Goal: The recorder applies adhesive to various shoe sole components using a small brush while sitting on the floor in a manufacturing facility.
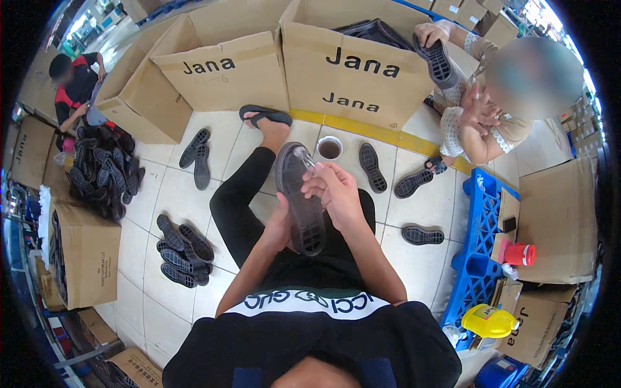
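Head-worn fisheye, steeply downward, close

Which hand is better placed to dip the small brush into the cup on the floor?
Probably the right hand. It already holds the brush above the shoe sole, close to the cup. The left hand supports the sole from below, so it is occupied.

Left hand (pixel 279 227) mostly behind sole (pixel 301 197)
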`<control>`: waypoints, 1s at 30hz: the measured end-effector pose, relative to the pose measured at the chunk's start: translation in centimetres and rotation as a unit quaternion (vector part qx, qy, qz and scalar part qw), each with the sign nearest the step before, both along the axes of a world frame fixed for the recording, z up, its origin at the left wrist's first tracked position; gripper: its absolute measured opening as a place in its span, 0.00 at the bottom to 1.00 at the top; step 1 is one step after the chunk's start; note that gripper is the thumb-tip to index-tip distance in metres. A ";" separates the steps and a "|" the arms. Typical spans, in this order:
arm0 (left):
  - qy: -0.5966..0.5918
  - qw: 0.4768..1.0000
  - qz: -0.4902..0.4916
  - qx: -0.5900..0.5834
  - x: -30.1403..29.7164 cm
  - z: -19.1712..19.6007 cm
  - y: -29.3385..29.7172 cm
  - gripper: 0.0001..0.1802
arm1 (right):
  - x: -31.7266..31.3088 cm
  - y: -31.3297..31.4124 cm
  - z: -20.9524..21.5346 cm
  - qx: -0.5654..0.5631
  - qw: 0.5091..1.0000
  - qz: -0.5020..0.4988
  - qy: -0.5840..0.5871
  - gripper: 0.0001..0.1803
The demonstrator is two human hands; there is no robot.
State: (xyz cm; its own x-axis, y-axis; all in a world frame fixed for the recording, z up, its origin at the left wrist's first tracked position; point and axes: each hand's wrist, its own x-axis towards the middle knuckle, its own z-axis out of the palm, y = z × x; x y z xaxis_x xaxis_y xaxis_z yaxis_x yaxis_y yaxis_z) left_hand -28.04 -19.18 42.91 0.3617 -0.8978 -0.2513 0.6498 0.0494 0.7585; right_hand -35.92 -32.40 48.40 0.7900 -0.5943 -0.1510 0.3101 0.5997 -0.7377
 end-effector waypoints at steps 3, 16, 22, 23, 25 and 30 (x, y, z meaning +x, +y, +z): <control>-0.008 1.000 0.006 0.008 -0.4 0.1 0.0 0.42 | 0.1 0.0 -0.1 0.012 1.000 0.000 -0.014 0.10; 0.015 0.998 -0.048 -0.038 0.5 2.2 -0.2 0.42 | -0.1 -2.3 0.0 -0.369 0.920 0.061 0.116 0.11; 0.012 1.000 -0.024 0.006 2.0 3.7 0.7 0.39 | -1.3 -1.9 3.9 -0.625 0.757 0.168 0.091 0.05; 0.015 1.000 0.013 0.000 1.9 3.8 0.4 0.39 | -1.5 -1.9 3.1 -0.650 0.735 0.179 0.077 0.04; 0.031 0.997 0.058 -0.043 1.6 3.4 -0.2 0.38 | -2.2 -1.6 2.9 -0.631 0.734 0.230 0.098 0.04; 0.044 0.991 0.087 -0.096 1.9 3.2 0.0 0.42 | -5.1 1.2 1.1 -0.552 0.781 0.263 0.123 0.05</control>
